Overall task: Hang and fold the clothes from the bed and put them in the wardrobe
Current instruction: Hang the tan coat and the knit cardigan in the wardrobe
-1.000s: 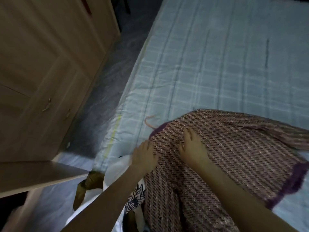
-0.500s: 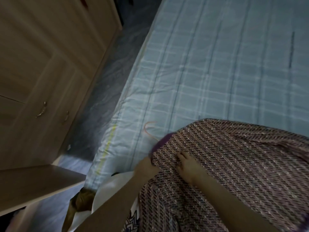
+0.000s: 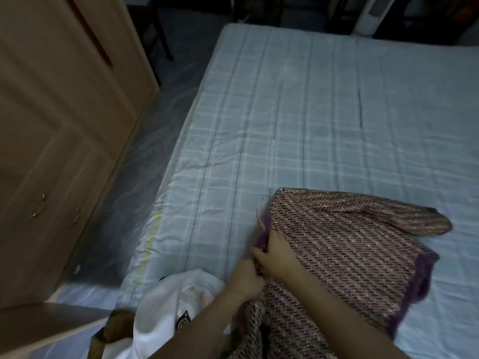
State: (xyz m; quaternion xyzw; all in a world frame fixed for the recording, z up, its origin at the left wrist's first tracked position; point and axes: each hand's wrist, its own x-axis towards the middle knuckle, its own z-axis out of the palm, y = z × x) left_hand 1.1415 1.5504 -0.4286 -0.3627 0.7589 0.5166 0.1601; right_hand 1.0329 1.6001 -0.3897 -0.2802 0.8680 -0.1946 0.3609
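Observation:
A maroon patterned woven garment [image 3: 357, 250] with purple trim lies spread on the near right of the bed [image 3: 311, 125]. A pink hanger hook [image 3: 260, 212] pokes out at its neckline. My left hand [image 3: 245, 278] grips the garment's edge just below the neck. My right hand [image 3: 278, 252] lies on the fabric beside it, fingers curled at the purple neckline, apparently pinching it. One sleeve [image 3: 404, 216] stretches out to the right. The wooden wardrobe [image 3: 57, 125] stands at the left.
A white garment with a dark print [image 3: 176, 307] and a brown cloth [image 3: 111, 330] lie at the bed's near corner. An open wardrobe door [image 3: 51, 325] juts out at bottom left. A plastic-covered floor strip [image 3: 145, 151] runs between wardrobe and bed.
Both hands have drawn together at the garment's neckline, by the hanger hook. The view has tilted up, showing more of the bed and the garment's sleeve.

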